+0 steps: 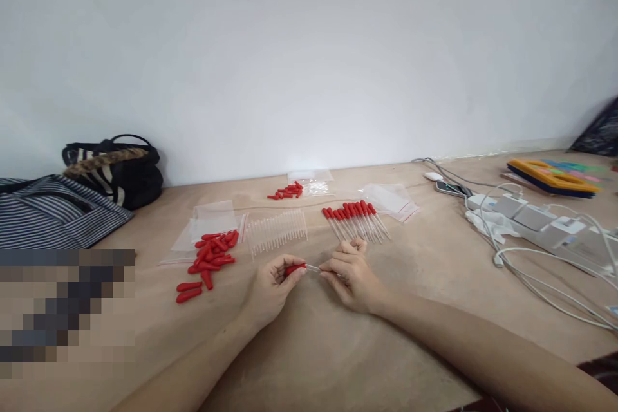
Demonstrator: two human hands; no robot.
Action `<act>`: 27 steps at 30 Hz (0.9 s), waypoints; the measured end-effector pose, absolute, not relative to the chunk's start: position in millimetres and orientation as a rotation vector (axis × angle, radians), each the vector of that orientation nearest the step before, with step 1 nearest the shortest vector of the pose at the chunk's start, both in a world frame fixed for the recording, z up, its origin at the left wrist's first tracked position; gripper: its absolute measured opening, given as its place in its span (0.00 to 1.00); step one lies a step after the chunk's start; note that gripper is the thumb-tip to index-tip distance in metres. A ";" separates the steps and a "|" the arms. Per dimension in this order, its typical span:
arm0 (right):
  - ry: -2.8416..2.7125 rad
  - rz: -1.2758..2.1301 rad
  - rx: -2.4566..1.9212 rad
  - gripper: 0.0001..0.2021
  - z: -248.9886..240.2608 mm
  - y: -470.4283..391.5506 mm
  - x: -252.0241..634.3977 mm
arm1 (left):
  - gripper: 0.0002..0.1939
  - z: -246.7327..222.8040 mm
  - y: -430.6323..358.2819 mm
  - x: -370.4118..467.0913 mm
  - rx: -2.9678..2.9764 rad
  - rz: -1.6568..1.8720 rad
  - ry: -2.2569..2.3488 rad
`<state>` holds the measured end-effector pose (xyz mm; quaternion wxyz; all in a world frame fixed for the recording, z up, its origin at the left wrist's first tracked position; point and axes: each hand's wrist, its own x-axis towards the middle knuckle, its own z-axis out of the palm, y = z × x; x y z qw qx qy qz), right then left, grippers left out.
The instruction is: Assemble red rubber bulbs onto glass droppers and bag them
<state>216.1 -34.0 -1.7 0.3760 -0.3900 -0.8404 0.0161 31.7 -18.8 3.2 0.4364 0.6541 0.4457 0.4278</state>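
Note:
My left hand is closed around a red rubber dropper bulb. My right hand pinches a clear glass pipette tube, whose end meets the bulb's mouth; how far it sits inside cannot be seen. Left of my hands lies a pile of loose red bulbs. Behind the left hand, clear tubes lie side by side in a row. Beyond the right hand rest several droppers with red bulbs on their tubes.
Plastic zip bags lie near the droppers and under the loose bulbs. Farther back are more red bulbs. White cables and a power strip occupy the right, near a yellow-and-blue tray. A black bag and striped cloth are at left.

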 end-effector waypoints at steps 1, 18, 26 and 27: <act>-2.168 0.030 -0.985 0.08 -1.7 -32.9 217.1 | 0.09 2.7 -19.1 31.4 1.627 1.067 1.109; -2.256 -0.114 -0.880 0.10 0.2 -33.2 220.6 | 0.07 -10.3 -22.2 28.1 1.796 0.963 1.070; -2.241 -0.076 -0.962 0.09 3.3 -28.3 223.8 | 0.08 -9.8 -19.8 25.4 1.802 0.963 1.107; -2.251 -0.083 -0.983 0.09 3.9 -26.4 226.9 | 0.09 -9.0 -19.4 24.4 1.801 0.956 1.107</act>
